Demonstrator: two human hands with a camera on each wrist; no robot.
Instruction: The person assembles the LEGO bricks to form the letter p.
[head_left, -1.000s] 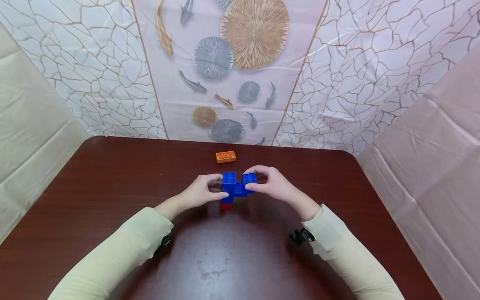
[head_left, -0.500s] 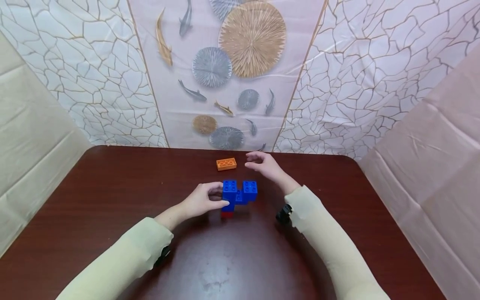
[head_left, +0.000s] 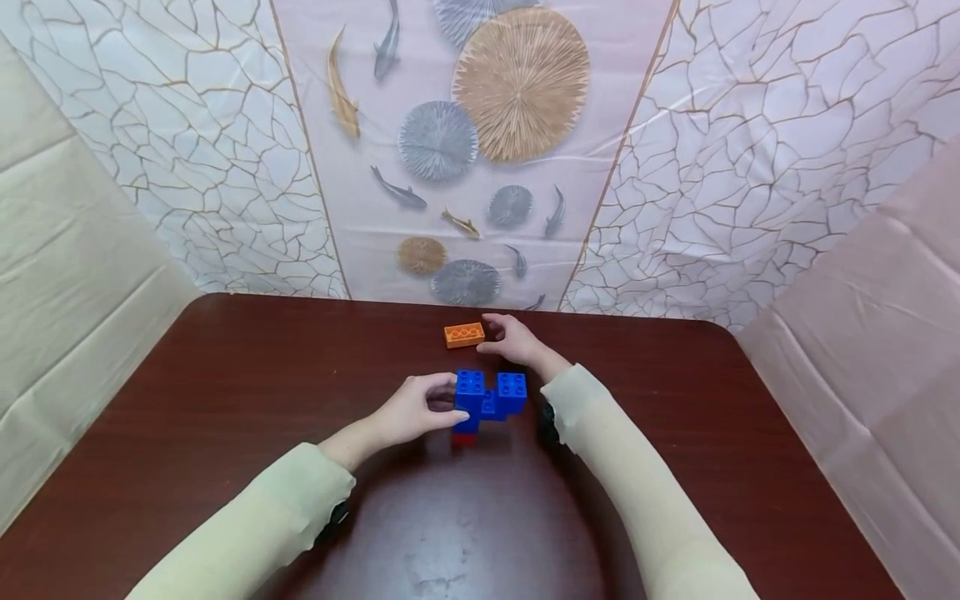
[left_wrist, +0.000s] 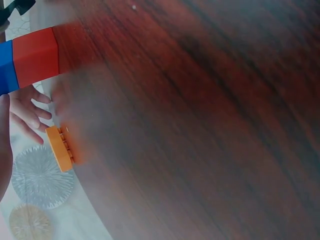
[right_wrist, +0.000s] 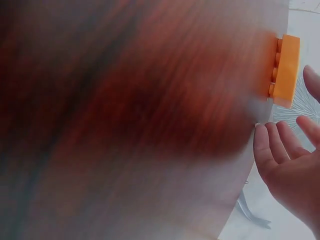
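My left hand (head_left: 414, 408) grips the left side of a blue brick build (head_left: 469, 404), thumb on its near face. The build is a tall blue column on a red brick (head_left: 464, 439), with a lower blue arm to the right that carries another raised blue brick (head_left: 512, 392). In the left wrist view the red brick (left_wrist: 36, 56) shows close up. An orange building brick (head_left: 464, 335) lies studs down behind the build. At its right end my right hand (head_left: 516, 342) has thumb and fingers spread apart, with nothing between them; the right wrist view shows the orange brick (right_wrist: 287, 71) just beyond the fingertips.
The dark wooden table (head_left: 247, 392) has its far edge just behind the orange brick. A patterned cloth backdrop (head_left: 517, 250) hangs behind that edge, and plain cloth walls (head_left: 847, 350) stand at both sides.
My right hand has let go of the build's right blue brick and moved away from me to the orange brick's right end. The left hand has kept its grip on the column.
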